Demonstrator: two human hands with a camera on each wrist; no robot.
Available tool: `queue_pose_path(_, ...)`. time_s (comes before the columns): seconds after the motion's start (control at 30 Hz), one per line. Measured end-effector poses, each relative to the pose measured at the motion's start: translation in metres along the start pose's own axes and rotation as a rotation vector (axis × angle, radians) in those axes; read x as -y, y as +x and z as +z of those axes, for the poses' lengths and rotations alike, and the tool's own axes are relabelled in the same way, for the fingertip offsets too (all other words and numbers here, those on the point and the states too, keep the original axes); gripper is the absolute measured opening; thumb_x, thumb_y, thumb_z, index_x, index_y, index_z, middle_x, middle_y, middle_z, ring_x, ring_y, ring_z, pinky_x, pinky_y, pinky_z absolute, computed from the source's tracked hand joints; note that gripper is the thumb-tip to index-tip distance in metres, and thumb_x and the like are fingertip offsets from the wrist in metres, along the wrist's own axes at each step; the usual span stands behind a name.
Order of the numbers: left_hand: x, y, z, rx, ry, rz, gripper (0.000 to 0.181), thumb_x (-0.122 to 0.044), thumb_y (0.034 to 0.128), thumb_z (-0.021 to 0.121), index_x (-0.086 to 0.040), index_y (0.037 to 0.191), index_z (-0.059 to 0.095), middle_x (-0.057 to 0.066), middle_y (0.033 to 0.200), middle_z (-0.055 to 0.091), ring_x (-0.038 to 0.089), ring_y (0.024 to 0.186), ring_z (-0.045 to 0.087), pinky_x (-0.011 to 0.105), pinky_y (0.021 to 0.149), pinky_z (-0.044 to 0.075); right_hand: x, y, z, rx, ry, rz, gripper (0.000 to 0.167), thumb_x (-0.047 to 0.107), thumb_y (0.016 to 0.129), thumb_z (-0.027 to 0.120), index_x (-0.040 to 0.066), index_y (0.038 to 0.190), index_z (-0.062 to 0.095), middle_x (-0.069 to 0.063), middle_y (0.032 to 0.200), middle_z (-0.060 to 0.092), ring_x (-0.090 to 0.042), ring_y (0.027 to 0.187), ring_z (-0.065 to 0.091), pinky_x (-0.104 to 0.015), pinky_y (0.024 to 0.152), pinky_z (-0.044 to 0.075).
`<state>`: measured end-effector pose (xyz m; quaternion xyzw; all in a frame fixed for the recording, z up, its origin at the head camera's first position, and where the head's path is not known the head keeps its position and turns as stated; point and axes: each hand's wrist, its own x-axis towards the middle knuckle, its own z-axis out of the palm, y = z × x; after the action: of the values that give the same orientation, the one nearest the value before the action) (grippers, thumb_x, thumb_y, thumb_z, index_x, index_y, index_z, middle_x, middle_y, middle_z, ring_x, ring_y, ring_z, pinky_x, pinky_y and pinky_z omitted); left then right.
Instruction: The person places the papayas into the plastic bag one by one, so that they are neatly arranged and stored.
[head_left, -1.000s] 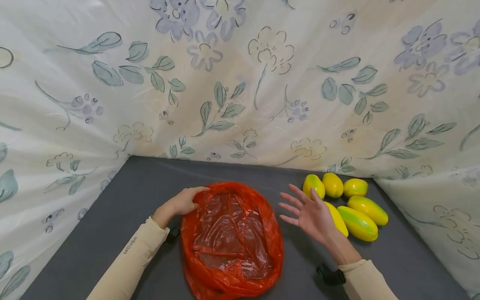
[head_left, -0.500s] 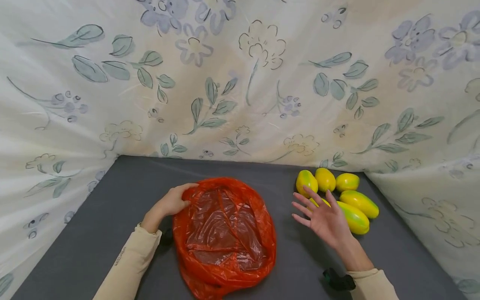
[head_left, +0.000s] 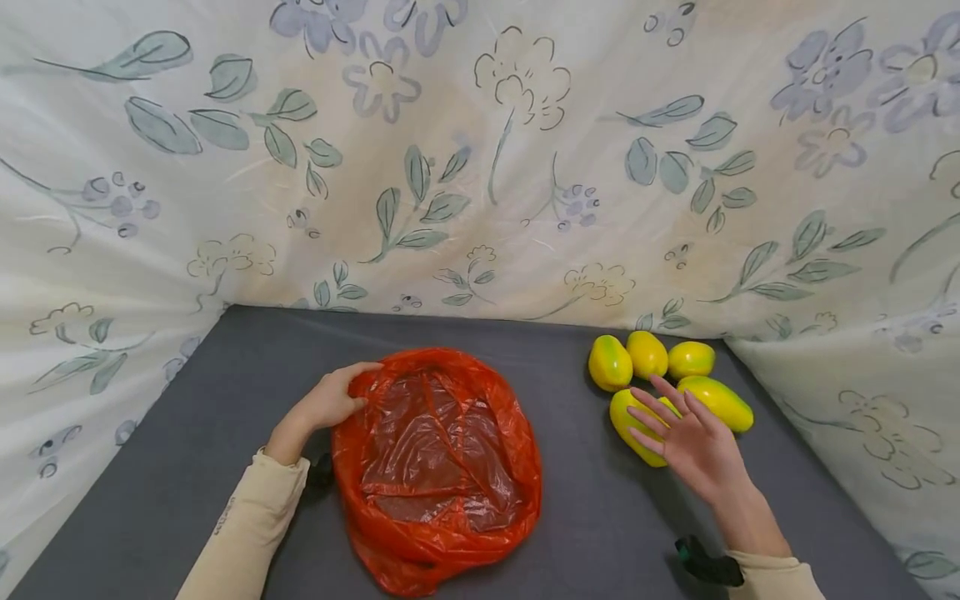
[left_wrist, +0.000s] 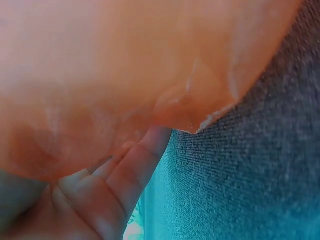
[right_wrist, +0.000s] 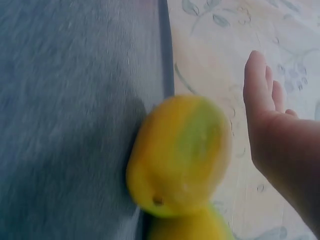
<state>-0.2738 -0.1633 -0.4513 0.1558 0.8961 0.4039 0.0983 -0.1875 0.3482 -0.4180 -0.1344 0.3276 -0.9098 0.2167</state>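
A red plastic bag stands on the grey surface with its round mouth wide open and facing up. My left hand holds its upper left rim between thumb and fingers. In the left wrist view the bag covers part of that hand. My right hand hovers palm up with fingers spread over a group of yellow-green mangoes, hiding some of them. One mango shows left of its fingers, another behind them. In the right wrist view, a mango lies apart from the hand.
More mangoes sit farther back, including one at the left and one at the right. A floral cloth hangs behind and along both sides of the grey table surface.
My right hand has moved rightward, from beside the mangoes to above the front ones. My left hand keeps its hold on the bag's rim. The head view has shifted slightly.
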Motion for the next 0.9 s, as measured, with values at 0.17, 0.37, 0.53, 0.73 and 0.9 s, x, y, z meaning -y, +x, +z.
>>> queue_pose_path(0.17, 0.003, -0.004, -0.004, -0.002, -0.011, -0.008, 0.054, 0.009, 0.0865, 0.058, 0.002, 0.138, 0.044, 0.030, 0.129, 0.048, 0.023, 0.078, 0.064, 0.037, 0.064, 0.056, 0.003, -0.016, -0.008, 0.015, 0.067, -0.018, 0.053, 0.030, 0.105, 0.011, 0.013, 0.145, 0.040, -0.012, 0.143, 0.044, -0.033, 0.134, 0.035, -0.049, 0.108, 0.026)
queue_pose_path(0.37, 0.001, -0.003, -0.004, 0.001, -0.032, -0.007, 0.054, 0.009, 0.0870, 0.058, 0.001, 0.139, 0.043, 0.030, 0.130, 0.047, 0.022, 0.076, 0.064, 0.036, 0.063, 0.056, 0.009, -0.036, -0.017, 0.024, 0.139, -0.063, 0.054, 0.029, 0.104, 0.009, 0.011, 0.144, 0.042, -0.016, 0.141, 0.045, -0.037, 0.131, 0.038, -0.050, 0.107, 0.028)
queue_pose_path(0.53, 0.000, -0.001, -0.003, -0.009, -0.005, -0.001, 0.054, 0.009, 0.0864, 0.058, 0.001, 0.138, 0.044, 0.029, 0.131, 0.048, 0.024, 0.081, 0.063, 0.036, 0.064, 0.056, 0.011, -0.044, -0.018, -0.111, -0.011, -0.104, 0.049, 0.024, 0.106, 0.016, 0.012, 0.139, 0.049, -0.014, 0.134, 0.053, -0.034, 0.122, 0.049, -0.047, 0.100, 0.038)
queue_pose_path(0.73, -0.002, -0.002, -0.001, -0.006, -0.001, -0.006, 0.054, 0.010, 0.0862, 0.057, 0.001, 0.138, 0.044, 0.030, 0.129, 0.048, 0.022, 0.076, 0.062, 0.035, 0.062, 0.056, 0.012, -0.049, -0.016, -0.432, -0.445, -0.042, 0.035, 0.028, 0.105, 0.031, 0.024, 0.128, 0.057, 0.002, 0.118, 0.063, -0.019, 0.104, 0.059, -0.038, 0.085, 0.050)
queue_pose_path(0.9, -0.004, -0.002, 0.001, -0.005, -0.004, 0.004, 0.053, 0.010, 0.0862, 0.058, 0.001, 0.137, 0.045, 0.029, 0.128, 0.049, 0.020, 0.072, 0.062, 0.034, 0.061, 0.056, 0.011, -0.045, -0.009, -0.695, -0.694, 0.121, 0.033, 0.042, 0.100, 0.042, 0.031, 0.131, 0.045, 0.018, 0.107, 0.060, -0.008, 0.099, 0.056, -0.032, 0.081, 0.049)
